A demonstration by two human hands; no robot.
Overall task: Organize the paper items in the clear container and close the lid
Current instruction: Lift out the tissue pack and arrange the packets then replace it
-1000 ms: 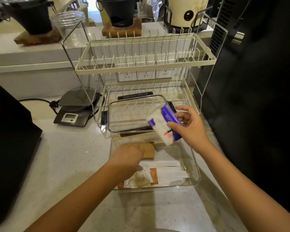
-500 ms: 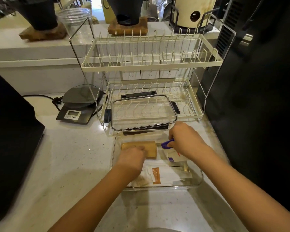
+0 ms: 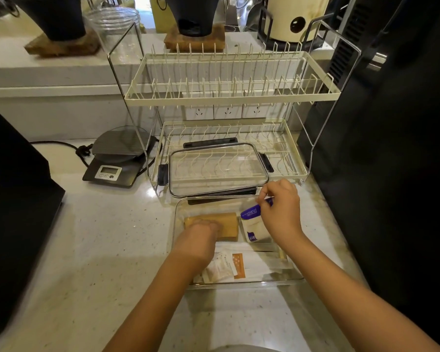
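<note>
A clear container stands on the counter in front of me. Inside it, a brown paper stack lies at the back left, and my left hand rests on it. A white and purple tissue pack stands at the back right; my right hand pinches its top edge. White and orange paper sachets lie flat in the front half. The clear lid with black clips rests in the lower tier of the dish rack behind the container.
A cream two-tier dish rack stands behind the container. A digital scale sits to its left. A black appliance fills the right side and a dark box the left. Pots and a glass jar stand on the back ledge.
My right hand brought the tissue pack down from above the rack into the container's back right corner. My left hand stayed on the brown stack.
</note>
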